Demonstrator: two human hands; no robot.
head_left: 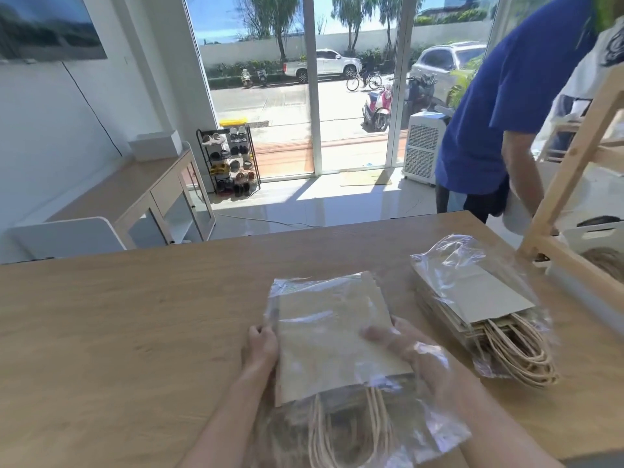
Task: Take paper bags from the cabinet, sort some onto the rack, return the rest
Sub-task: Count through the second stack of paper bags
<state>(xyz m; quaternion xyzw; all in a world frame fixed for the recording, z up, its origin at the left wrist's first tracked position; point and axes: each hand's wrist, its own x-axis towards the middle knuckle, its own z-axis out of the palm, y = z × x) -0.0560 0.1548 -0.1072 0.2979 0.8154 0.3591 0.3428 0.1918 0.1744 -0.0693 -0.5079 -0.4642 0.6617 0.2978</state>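
Observation:
A stack of brown paper bags point(332, 339) in a clear plastic sleeve lies on the wooden table point(135, 325), its twine handles pointing toward me. My left hand point(260, 346) grips the stack's left edge. My right hand point(405, 352) is inside the plastic sleeve, its fingers lying on the right side of the stack. A second stack of paper bags point(479, 309), also in loose clear plastic, lies to the right on the table. The wooden rack point(574, 184) stands at the right edge.
Another person in a blue shirt point(499, 106) bends over beside the rack at the far right. A white bin point(594, 234) sits within the rack. A low cabinet point(162, 197) and white chair back point(67, 236) lie beyond the table at left.

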